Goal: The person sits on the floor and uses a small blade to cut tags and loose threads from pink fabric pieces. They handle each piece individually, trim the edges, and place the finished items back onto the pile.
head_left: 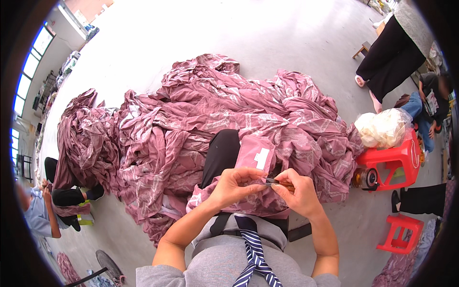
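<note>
Over my lap, both hands meet at a pink patterned fabric [248, 203]. My left hand [234, 186] is closed in a pinch on what looks like the fabric's edge. In my closed right hand [299, 191] is a small pointed metal tool [272, 182] with an orange-brown handle, its tip close to the left fingertips. Its exact kind is too small to tell. Just beyond the fingers, a flat pink fabric piece [245, 155] with a white label [261, 158] lies by my knee. A large heap of the same fabric [205, 105] spreads in front.
A red plastic stool [406, 165] stands at the right, with a bag of cream material [382, 128] and a jar [366, 178] beside it. Another red stool [401, 234] is nearer. People sit at the left [40, 210] and right [432, 98]; one stands [394, 57].
</note>
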The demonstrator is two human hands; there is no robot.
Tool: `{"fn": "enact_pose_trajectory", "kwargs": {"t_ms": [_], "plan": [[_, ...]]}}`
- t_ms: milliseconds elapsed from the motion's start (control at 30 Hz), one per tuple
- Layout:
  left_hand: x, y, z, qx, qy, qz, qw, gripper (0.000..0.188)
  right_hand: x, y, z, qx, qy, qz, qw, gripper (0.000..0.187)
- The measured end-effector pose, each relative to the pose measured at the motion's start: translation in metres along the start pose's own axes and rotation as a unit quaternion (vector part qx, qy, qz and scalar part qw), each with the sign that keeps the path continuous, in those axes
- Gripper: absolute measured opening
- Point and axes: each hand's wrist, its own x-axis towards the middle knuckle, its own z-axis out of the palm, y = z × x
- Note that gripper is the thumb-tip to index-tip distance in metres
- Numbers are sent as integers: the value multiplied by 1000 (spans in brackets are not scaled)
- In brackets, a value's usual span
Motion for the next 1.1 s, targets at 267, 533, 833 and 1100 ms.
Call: {"fn": "enact_pose_trajectory", "kwargs": {"t_ms": [267,533,833,1100], "plan": [[2,-5,3,27,-25,62,997,34,9,-2,4,-102,8,-83,991,20],[-5,-9,14,257,-61,209,942,22,17,24,-5,182,141,26,973,25],[-9,-72,51,413,-170,291,846,16,54,35,49,-333,121,-60,933,38],[-18,-65,38,343,-176,250,888,35,26,103,23,325,228,165,903,8]]}}
